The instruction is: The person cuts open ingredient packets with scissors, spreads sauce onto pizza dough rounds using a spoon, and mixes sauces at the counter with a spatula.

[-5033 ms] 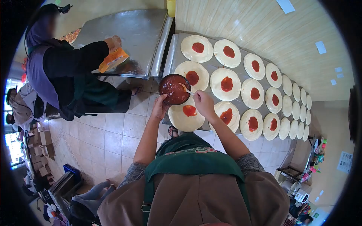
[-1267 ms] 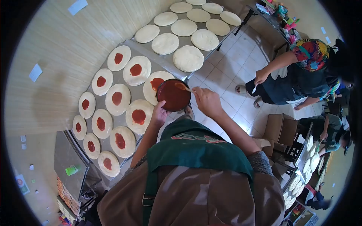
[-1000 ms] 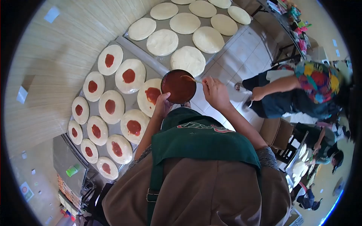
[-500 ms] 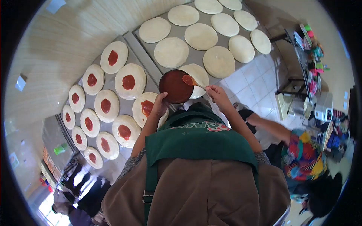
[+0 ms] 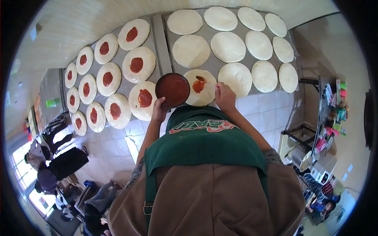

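Left hand [image 5: 159, 111] grips bowl [image 5: 179, 104]; right hand [image 5: 225, 97] pinches spoon [image 5: 211, 85] pointing left over dough [image 5: 197, 99]

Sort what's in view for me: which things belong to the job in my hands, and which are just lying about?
In the job:
bowl of red sauce, in your left hand
spoon, blurred, in your right hand
dough rounds, some sauced
grey tabletops under them

Apparently just lying about:
green cup, picture left
pink items, picture right
white appliance, picture right
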Demonstrator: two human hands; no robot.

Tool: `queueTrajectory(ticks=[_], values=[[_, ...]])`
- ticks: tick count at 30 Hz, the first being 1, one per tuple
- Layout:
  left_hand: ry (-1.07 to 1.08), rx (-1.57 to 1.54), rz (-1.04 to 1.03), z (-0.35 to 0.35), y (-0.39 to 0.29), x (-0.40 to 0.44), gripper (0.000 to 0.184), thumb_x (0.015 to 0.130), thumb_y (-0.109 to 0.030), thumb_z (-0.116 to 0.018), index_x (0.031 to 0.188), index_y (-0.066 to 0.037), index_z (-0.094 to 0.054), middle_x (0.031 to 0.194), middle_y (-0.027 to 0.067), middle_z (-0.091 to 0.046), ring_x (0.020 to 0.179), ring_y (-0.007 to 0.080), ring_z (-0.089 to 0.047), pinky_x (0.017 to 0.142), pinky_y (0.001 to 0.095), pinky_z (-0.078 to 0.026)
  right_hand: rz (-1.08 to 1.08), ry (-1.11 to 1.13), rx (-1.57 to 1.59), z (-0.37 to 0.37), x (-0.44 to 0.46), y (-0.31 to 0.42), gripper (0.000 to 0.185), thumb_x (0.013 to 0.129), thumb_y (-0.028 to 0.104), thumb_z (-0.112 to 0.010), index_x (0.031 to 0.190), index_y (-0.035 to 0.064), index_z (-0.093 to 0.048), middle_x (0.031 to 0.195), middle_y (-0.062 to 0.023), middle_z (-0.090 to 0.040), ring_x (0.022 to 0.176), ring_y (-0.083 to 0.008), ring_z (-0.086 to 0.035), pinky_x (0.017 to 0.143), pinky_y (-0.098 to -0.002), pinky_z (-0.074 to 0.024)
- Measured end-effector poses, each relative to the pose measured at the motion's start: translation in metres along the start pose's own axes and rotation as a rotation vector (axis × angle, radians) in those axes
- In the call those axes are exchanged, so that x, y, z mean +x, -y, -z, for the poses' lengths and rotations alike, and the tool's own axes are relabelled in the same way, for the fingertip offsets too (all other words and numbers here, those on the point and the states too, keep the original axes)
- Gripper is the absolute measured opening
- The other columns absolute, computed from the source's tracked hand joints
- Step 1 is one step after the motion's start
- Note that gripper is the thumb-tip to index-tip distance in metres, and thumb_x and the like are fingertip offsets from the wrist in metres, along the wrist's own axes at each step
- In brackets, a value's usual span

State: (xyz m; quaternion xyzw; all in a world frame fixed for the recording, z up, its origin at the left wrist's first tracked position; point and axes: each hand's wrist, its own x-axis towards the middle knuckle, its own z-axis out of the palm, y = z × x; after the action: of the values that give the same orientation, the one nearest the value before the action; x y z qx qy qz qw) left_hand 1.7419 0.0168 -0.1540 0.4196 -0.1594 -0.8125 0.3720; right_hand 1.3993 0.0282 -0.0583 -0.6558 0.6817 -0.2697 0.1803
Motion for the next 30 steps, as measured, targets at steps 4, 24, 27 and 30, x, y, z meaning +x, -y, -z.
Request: queueTrajectory(ticks=[4,24,27,30], values=[[-0.124,-0.066,-0.158,-0.074,0.004,-0.010,0.034,0.087,-0.027,-0.060,0.108,-0.001,-0.058,0.107,0.0110,-0.065,0.097,0.0224,-0.064,0.088,0.0392,-0.050,-0.049,0.059,0.282,0.021,0.015,0.019,0.013,0.089,0.017,-0.058,0.094,0.0054,-0.058,0.075,-0.0130,-0.064,0.067,-0.0303,-0.064,0.062,-0.0389,-0.0496],[-0.245,-0.049,-0.233,-0.084,0.040,-0.011,0.034,0.084,-0.026,-0.063,0.108,-0.002,-0.059,0.105,0.0094,-0.066,0.095,0.0218,-0.065,0.084,0.0366,-0.051,-0.117,0.219,0.556,-0.002,0.020,-0.060,0.014,0.092,0.017,-0.056,0.094,0.0035,-0.059,0.071,-0.0024,-0.056,0.061,-0.0143,-0.053,0.057,-0.0278,-0.0430],[-0.215,-0.017,-0.203,-0.074,0.045,-0.023,0.051,0.084,-0.030,-0.060,0.125,-0.002,-0.048,0.123,0.0118,-0.057,0.111,0.0254,-0.057,0.093,0.0427,-0.046,0.245,0.133,0.051,-0.011,0.022,-0.056,0.010,0.089,0.015,-0.055,0.091,0.0053,-0.057,0.075,-0.0133,-0.060,0.066,-0.0315,-0.059,0.060,-0.0404,-0.0480],[-0.231,-0.052,-0.236,-0.074,0.052,-0.028,0.045,0.084,-0.029,-0.060,0.118,-0.001,-0.053,0.117,0.0123,-0.061,0.105,0.0250,-0.060,0.091,0.0426,-0.047,0.394,0.095,-0.036,-0.015,0.023,-0.058,0.012,0.088,0.018,-0.057,0.091,0.0060,-0.056,0.074,-0.0125,-0.059,0.067,-0.0306,-0.060,0.060,-0.0410,-0.0479]])
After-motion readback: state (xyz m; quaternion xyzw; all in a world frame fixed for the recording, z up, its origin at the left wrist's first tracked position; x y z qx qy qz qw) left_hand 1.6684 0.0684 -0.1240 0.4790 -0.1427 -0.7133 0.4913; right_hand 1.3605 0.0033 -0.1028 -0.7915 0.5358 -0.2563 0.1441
